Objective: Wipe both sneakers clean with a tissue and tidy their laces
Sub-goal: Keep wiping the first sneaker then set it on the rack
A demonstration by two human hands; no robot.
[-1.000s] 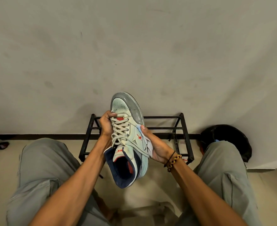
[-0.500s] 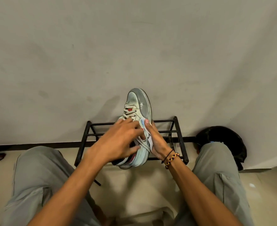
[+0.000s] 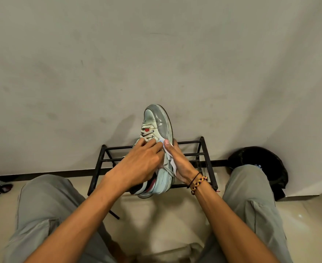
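Now our left hand (image 3: 139, 164) has moved over the laces (image 3: 146, 134) — fingers curled on them. Our right hand (image 3: 179, 164) holds the sneaker (image 3: 159, 126) and tissue (image 3: 172, 162) above the rack (image 3: 203, 154).

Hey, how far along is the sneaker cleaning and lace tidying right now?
Midway through one shoe, by the look of it. The right hand holds the sneaker with the tissue pressed against its side, while the left hand works at the laces. The toe looks scuffed. No second sneaker is in view, so that one's state is unknown.
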